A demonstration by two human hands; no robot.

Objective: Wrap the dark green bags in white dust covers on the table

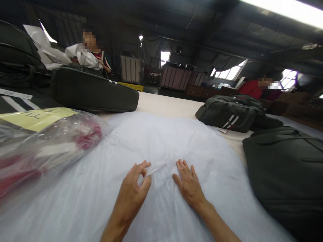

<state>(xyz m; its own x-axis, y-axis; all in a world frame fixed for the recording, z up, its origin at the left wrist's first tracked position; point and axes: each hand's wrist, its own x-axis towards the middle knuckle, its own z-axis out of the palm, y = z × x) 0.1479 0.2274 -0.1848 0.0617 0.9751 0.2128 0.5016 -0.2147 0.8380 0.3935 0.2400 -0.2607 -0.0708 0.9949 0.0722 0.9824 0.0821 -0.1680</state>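
Note:
A large stack of thin white tissue-like sheets [141, 134] spreads over the table before me. My left hand [135, 185] pinches a raised bit of the top sheet between thumb and finger. To its right, my right hand [189, 183] lies flat on the stack with its fingers stretched out. The top sheet is wrinkled between the two hands. Whether the left hand has one sheet or more in its pinch, I cannot tell.
At left lies a clear plastic bag [58, 144] with red items and a yellow note [40, 117]. Dark bags stand at back left [96, 89], back right [227, 112] and near right [285, 168]. One person [101, 60] handles white paper; another, in a red top [249, 88], is farther right.

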